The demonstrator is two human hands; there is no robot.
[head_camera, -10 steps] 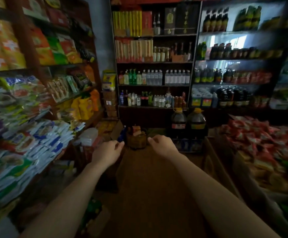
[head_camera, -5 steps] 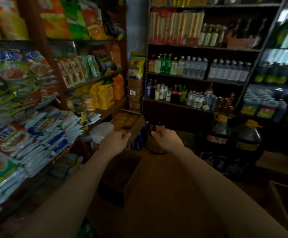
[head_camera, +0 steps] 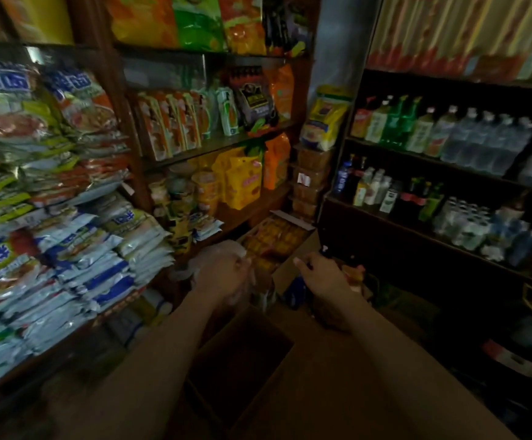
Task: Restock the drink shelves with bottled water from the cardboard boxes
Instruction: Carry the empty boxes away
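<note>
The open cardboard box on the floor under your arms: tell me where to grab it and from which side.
Grip the cardboard box by its top rim on two opposite walls, coming down from above. It sits upright with its mouth open upward, so the rim edges look exposed. Its lower sides are dark and hidden by the forearms.

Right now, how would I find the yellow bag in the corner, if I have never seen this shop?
Look at the dark drink shelf on the right, with its row of water bottles. Just left of it, in the corner, stands a stack of brown boxes. The yellow bag sits on top, alone there, with a blue label.
</note>
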